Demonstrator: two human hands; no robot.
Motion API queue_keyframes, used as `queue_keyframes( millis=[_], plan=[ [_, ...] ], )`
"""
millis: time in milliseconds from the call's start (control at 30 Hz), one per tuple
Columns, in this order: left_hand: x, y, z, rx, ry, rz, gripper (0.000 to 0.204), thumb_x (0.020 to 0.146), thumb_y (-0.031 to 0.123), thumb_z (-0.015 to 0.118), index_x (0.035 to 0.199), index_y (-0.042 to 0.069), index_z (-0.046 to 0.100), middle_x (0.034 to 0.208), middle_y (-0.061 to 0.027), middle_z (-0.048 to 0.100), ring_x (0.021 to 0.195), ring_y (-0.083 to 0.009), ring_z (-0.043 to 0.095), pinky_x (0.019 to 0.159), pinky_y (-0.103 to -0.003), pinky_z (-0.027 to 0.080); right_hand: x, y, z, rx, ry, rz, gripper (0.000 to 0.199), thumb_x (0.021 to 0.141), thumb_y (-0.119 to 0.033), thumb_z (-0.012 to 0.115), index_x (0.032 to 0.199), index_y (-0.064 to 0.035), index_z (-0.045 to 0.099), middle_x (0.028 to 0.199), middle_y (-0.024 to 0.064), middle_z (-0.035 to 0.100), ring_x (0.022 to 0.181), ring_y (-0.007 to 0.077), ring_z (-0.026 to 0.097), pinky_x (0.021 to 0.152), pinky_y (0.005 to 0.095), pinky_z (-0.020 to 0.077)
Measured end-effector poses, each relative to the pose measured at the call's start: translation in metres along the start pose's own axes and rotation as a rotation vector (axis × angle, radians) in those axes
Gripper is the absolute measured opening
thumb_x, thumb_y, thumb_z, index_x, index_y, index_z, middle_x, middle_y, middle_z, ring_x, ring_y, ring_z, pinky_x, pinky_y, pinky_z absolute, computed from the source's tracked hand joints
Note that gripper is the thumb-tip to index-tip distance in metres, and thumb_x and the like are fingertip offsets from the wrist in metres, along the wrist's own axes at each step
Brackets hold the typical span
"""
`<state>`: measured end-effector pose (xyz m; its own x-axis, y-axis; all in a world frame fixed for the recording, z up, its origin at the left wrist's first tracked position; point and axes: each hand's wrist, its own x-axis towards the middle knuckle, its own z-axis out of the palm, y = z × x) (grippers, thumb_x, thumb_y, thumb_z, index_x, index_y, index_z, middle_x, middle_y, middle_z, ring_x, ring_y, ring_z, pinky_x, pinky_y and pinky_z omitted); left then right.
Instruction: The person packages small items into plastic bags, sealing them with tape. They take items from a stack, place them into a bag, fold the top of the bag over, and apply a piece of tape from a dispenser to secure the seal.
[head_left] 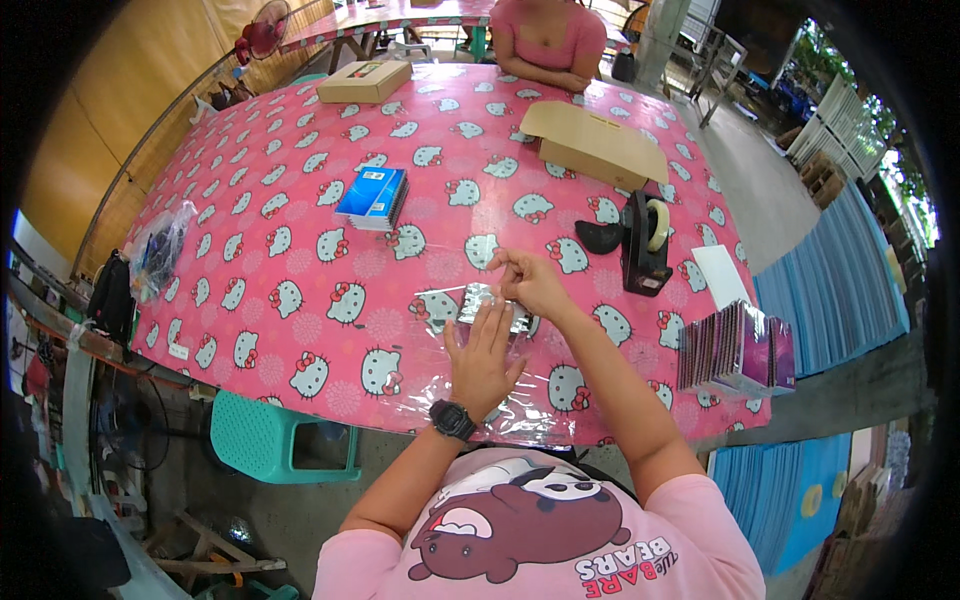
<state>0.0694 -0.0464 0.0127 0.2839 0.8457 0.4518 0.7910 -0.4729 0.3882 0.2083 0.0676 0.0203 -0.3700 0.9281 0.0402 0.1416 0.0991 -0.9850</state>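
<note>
My left hand [482, 358], with a dark watch at the wrist, lies flat with fingers stretched over a small dark, shiny item [472, 303] and clear plastic film [430, 302]. Much of the item is hidden under the hand. Crinkled film spreads beneath my palm toward the table's near edge. My right hand [532, 284] is at the item's upper right side, thumb and fingers curled in a pinch close to my left fingertips. What sits between those right fingers is too small and clear to make out.
On the pink patterned table [300, 245] are blue spiral notebooks [372, 196], a black tape dispenser [645, 245], purple spiral notebooks [735, 345], an open cardboard box [595, 145], a closed box [365, 82] and plastic bags [165, 250]. A person [548, 40] leans at the far edge. A green stool [280, 440] stands nearby.
</note>
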Motion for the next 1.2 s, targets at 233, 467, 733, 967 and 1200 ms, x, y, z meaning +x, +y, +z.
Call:
queue_keyframes(
  millis=[233,467,733,967,1200],
  plan=[
    [-0.005,-0.006,-0.005,-0.037,-0.045,-0.045,0.072,0.071,0.025,0.065,0.136,0.011,0.039,0.140,-0.0061,0.039,0.132,-0.0213,0.033,0.104,-0.059,0.011,-0.043,0.002,-0.084,-0.267,0.669,-0.192,0.033,0.079,-0.003,0.059,0.111,-0.0051,0.055,0.095,0.0085,0.066,0.085,0.0150,0.062,0.077,0.0290,0.0483],
    [0.002,-0.001,0.002,-0.058,-0.023,-0.004,0.078,0.064,0.025,0.072,0.134,0.012,0.041,0.138,-0.0049,0.040,0.131,-0.0228,0.034,0.105,-0.055,0.011,-0.089,0.092,-0.234,-0.613,1.174,0.239,0.044,0.078,-0.022,0.068,0.112,0.0017,0.053,0.084,0.0137,0.066,0.080,0.0283,0.063,0.076,0.0398,0.0477],
    [0.003,-0.002,-0.003,-0.093,0.015,-0.120,0.073,0.066,0.026,0.067,0.134,0.015,0.042,0.132,-0.0046,0.043,0.126,-0.0221,0.037,0.100,-0.056,0.017,-0.102,0.074,-0.173,-0.168,1.169,-0.231,0.034,0.077,-0.005,0.068,0.108,-0.0004,0.053,0.079,0.0032,0.061,0.063,0.0096,0.053,0.055,0.0235,0.0437],
    [-0.002,-0.003,-0.003,0.012,-0.028,-0.128,0.076,0.064,0.027,0.071,0.135,0.020,0.043,0.143,-0.0068,0.034,0.134,-0.0274,0.026,0.102,-0.063,0.011,-0.082,0.094,-0.164,1.035,0.867,0.285,0.022,0.081,-0.009,0.069,0.097,-0.0087,0.055,0.080,0.0018,0.063,0.048,0.0042,0.044,0.044,0.0199,0.0362],
    [0.007,0.006,-0.011,-0.019,-0.086,-0.159,0.079,0.062,0.028,0.073,0.135,0.022,0.044,0.146,-0.0063,0.031,0.136,-0.0273,0.023,0.102,-0.062,0.012,-0.099,0.068,-0.149,0.573,1.186,0.093,0.029,0.079,-0.003,0.069,0.093,-0.0070,0.043,0.074,0.0070,0.062,0.049,0.0063,0.049,0.037,0.0183,0.0357]
  ],
)
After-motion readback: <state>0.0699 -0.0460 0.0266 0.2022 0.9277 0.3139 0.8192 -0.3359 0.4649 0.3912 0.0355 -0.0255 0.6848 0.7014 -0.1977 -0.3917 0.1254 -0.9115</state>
